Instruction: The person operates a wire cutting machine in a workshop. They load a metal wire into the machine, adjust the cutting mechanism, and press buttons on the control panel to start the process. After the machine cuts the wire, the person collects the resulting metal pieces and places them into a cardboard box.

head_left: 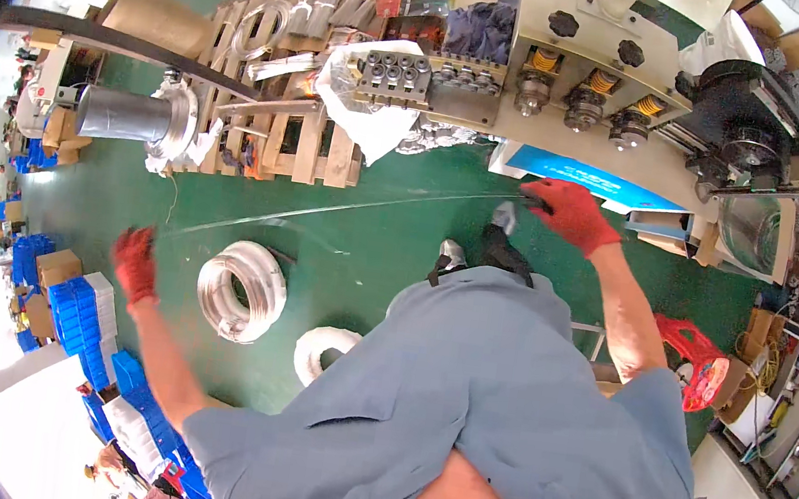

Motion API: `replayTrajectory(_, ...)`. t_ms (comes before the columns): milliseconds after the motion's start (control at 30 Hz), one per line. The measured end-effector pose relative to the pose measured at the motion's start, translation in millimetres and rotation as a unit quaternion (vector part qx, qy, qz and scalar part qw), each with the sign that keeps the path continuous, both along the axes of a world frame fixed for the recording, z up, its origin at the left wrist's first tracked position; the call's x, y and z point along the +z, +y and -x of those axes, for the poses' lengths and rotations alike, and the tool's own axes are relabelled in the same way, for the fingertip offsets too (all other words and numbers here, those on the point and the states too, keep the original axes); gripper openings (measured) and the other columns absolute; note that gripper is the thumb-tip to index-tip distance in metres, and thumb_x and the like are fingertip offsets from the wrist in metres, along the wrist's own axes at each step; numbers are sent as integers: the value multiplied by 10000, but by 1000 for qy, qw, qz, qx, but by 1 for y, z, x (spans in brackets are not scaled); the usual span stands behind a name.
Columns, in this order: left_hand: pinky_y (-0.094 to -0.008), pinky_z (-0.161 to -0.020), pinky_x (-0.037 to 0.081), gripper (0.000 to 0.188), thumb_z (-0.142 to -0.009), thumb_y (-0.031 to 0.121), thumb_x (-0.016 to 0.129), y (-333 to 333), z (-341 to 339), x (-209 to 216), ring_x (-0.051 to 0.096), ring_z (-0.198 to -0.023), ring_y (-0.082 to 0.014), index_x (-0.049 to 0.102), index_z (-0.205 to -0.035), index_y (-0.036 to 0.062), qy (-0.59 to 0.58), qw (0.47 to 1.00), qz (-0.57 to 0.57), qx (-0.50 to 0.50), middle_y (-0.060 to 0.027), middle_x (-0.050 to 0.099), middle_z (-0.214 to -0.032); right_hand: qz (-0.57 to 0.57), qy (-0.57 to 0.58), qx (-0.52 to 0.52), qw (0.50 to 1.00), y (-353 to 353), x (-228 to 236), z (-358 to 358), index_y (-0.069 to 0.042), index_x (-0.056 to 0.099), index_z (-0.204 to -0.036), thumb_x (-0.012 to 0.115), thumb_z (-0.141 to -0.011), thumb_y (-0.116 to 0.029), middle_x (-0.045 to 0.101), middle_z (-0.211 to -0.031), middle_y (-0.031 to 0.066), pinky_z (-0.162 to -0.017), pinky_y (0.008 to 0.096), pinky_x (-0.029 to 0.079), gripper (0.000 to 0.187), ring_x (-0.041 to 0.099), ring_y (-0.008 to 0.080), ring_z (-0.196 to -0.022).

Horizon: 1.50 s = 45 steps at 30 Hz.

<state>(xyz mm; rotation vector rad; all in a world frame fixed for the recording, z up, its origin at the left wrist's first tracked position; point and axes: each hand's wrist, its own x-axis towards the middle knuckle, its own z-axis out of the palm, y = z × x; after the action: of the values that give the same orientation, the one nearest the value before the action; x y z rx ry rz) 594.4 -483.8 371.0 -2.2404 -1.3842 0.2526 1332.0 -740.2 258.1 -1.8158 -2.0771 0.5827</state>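
Note:
A thin, shiny metal wire (344,207) stretches almost straight across the floor area between my two red-gloved hands. At its right end my right hand (573,217) is closed on the wire in front of the machine; a dark patch or small object shows at the fingertips, its kind unclear. My left hand (135,265) is held out far to the left, fingers curled, where the other end of the wire fades out close to them. Below the wire a coil of silvery wire (266,308) lies on the green floor, with a paler coil (308,349) partly hidden by my clothes.
A cream machine (586,57) with spring-loaded rollers (584,112) and a straightening roller block (392,77) stands ahead. Wooden pallets (306,156) carry wire bundles. A spool on an arm (124,115) is at left, blue bins (81,329) lower left, a red basket (702,365) at right.

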Motion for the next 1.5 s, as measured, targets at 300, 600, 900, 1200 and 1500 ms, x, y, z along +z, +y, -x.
replayTrajectory(300, -357, -729, 486, 509, -803, 180, 571, 29, -87, 0, 587, -870, -210, 493, -1303, 125, -28, 988, -149, -38, -104, 596, -1088, -96, 57, 53, 992, 109, -40, 127, -124, 597, -852, 566, -794, -230, 571, -674, 114, -520, 437, 473, 125, 610, 312, -643)
replayTrajectory(600, -413, -834, 467, 406, -800, 199, 651, -46, -387, -134, 603, -933, -332, 584, -1196, 143, -309, 859, 403, -64, -135, 645, -1017, -142, 30, 110, 983, 156, -44, 118, -109, 596, -810, 520, -812, -215, 575, -661, 120, -482, 438, 463, 130, 607, 309, -601)
replayTrajectory(900, -411, -864, 437, 350, -775, 207, 641, 73, -266, -139, 586, -918, -286, 630, -1125, 190, -146, 937, 287, -138, -64, 647, -968, -139, -39, 24, 989, 163, -53, 60, -98, 588, -827, 508, -816, -188, 597, -698, 129, -537, 447, 475, 121, 612, 310, -629)
replayTrajectory(1200, -416, -947, 391, 345, -779, 230, 654, 185, -173, -155, 567, -973, -269, 631, -1121, 195, -125, 944, 288, -104, -49, 642, -994, -49, -145, -8, 988, 235, -52, 121, -162, 592, -1074, 497, -829, -185, 602, -838, 48, -706, 410, 446, 264, 595, 228, -790)
replayTrajectory(1500, -397, -740, 494, 538, -756, 140, 673, 282, -165, -156, 611, -843, -342, 517, -1271, 126, -286, 863, 412, -59, -141, 654, -922, -76, -103, -35, 991, 360, -75, 244, -145, 589, -965, 517, -816, -169, 600, -780, 65, -673, 396, 458, 168, 610, 246, -770)
